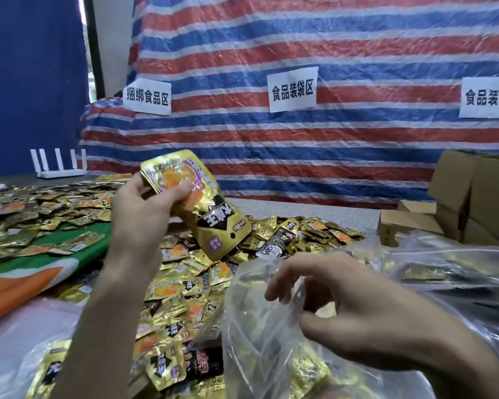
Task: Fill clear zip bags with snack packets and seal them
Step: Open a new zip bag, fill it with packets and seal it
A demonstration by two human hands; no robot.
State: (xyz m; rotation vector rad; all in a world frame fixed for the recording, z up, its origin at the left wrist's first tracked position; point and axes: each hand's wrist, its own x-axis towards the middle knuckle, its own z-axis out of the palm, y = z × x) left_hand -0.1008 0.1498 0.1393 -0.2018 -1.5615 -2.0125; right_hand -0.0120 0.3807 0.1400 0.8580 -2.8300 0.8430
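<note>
My left hand (144, 208) is raised above the table and grips a small stack of gold snack packets (202, 203) between thumb and fingers. Below and to the right, my right hand (355, 306) pinches the rim of a clear zip bag (260, 335), holding its mouth open. Several gold packets show through the bag's plastic near its bottom. A big heap of loose gold snack packets (190, 286) covers the table between and under my arms.
More packets (41, 217) lie spread at the left over a green and orange sheet (41, 272). Filled clear bags (450, 269) pile at the right, with cardboard boxes (473, 197) behind them. A white router (59, 165) stands at back left. A striped tarp with paper signs hangs behind.
</note>
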